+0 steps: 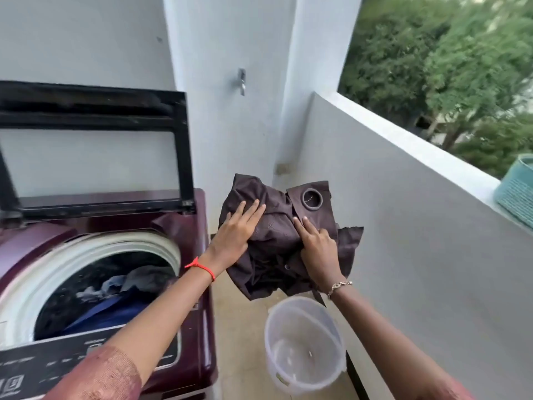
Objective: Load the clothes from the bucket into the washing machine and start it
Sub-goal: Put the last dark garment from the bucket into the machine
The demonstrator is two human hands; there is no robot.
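A bunched dark brown curtain (274, 243) with a metal eyelet ring hangs in the air between my two hands, above the bucket. My left hand (236, 232) presses flat against its left side. My right hand (318, 245) grips its right side. The translucent white bucket (331, 330) stands on the floor below, with no clothes in it. The maroon top-load washing machine (202, 284) sits at the left with its lid (95, 148) raised. Its drum (106, 290) holds blue, grey and white clothes.
The machine's control panel (43, 368) runs along its near edge. A white parapet wall (418, 226) stands at the right, with a teal woven basket (516, 192) on its ledge. White walls and a metal hook (241, 80) are behind. Tiled floor lies between machine and wall.
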